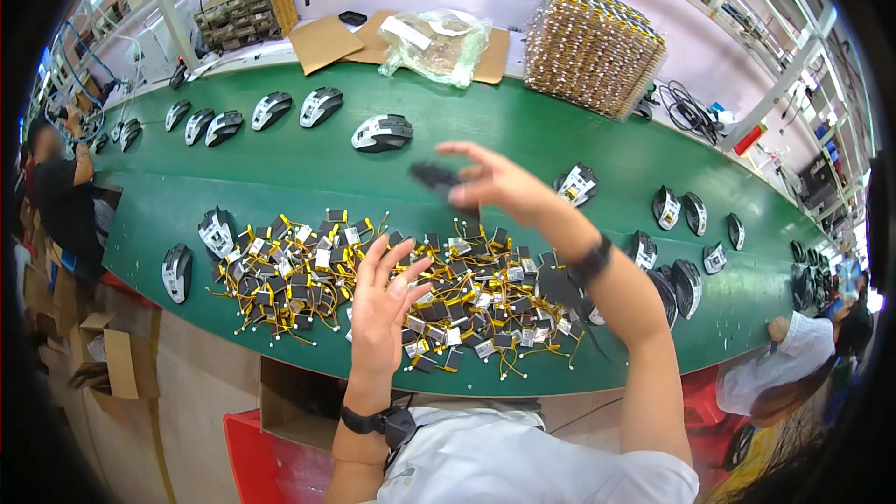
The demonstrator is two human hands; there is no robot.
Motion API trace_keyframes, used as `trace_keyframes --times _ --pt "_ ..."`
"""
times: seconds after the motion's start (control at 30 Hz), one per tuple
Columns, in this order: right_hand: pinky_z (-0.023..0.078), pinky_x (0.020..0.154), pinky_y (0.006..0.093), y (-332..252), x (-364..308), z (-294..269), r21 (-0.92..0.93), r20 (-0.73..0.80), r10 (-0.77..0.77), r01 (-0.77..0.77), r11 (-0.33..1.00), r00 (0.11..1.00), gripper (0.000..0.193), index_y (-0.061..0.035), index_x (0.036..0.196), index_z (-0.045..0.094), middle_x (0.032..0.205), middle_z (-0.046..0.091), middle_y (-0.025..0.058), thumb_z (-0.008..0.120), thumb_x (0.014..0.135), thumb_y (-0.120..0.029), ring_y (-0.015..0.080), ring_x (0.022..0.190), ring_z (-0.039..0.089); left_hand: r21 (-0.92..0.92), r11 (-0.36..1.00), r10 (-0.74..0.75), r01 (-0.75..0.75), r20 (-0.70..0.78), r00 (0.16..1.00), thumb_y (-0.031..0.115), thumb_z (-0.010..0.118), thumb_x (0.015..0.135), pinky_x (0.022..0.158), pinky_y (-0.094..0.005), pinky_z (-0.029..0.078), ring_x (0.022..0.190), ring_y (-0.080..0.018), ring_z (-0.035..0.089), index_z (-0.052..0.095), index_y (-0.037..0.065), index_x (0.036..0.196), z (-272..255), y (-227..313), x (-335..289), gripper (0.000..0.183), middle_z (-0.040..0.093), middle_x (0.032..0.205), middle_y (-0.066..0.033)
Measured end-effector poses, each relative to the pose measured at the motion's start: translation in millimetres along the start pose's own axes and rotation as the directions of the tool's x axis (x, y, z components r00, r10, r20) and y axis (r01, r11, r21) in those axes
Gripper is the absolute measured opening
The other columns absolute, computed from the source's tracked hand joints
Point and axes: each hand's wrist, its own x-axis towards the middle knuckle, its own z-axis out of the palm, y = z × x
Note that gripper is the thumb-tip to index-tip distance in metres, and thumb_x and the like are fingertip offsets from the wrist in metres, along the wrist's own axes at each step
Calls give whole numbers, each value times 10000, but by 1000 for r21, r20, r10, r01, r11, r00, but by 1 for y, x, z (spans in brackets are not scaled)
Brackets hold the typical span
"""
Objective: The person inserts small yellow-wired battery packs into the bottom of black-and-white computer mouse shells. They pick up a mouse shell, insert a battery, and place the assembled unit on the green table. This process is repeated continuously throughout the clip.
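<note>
Any print on the wired battery packs (481, 299), heaped too densely to count on the green workbench (308, 163), is too small to read. The left hand (381, 294) is wide, fingers parted over the heap; the right hand (504, 185) reaches a motion-blurred dark object (431, 174) beyond it, whether gripped one cannot tell. Two computer mice (175, 273) lie left of the heap

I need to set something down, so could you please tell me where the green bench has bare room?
Bare green bench lies between the back-left row of computer mice and the battery pile, and between the tall stack and the right hand. It is crowded around the left hand, where the pile spreads, and beside the right forearm, where more mice cluster.
</note>
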Motion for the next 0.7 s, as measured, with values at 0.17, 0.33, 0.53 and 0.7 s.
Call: trace_keyframes --times 0.17,0.33,0.53,0.7 --pt "502 902 375 -36 -96 106 -692 163 -518 471 547 840 465 -133 1219 591 1253 603 152 760 787 -110 275 1108 612 -228 971 -81 77 -6 997 586 504 931 1040 -400 439 1235 -243 529 360 57 1451 22 -12 -6 755 524 1336 -126" --pt "539 769 371 -28 -111 28 -778 78 -399 306 549 914 192 -76 995 686 1021 656 108 704 806 -55 312 900 658 -421 903 -50 89 104 993 622 501 894 711 -495 616 965 -410 658 313 35 1427 -6 -21 -6 816 564 1161 -222" --pt "501 806 383 43 -111 21 -941 128 -303 212 265 945 124 -75 931 697 910 633 76 689 820 -131 261 906 592 -426 886 -133 181 140 981 626 478 901 661 -504 620 950 -422 662 340 23 1412 -8 -23 -7 803 576 1127 -232" --pt "504 779 364 47 -111 15 -892 134 -346 265 365 929 113 -66 913 706 901 668 72 704 819 -130 261 854 602 -418 892 -136 175 122 983 626 476 905 651 -533 615 948 -438 652 341 5 1412 -8 -24 -11 813 565 1138 -247"
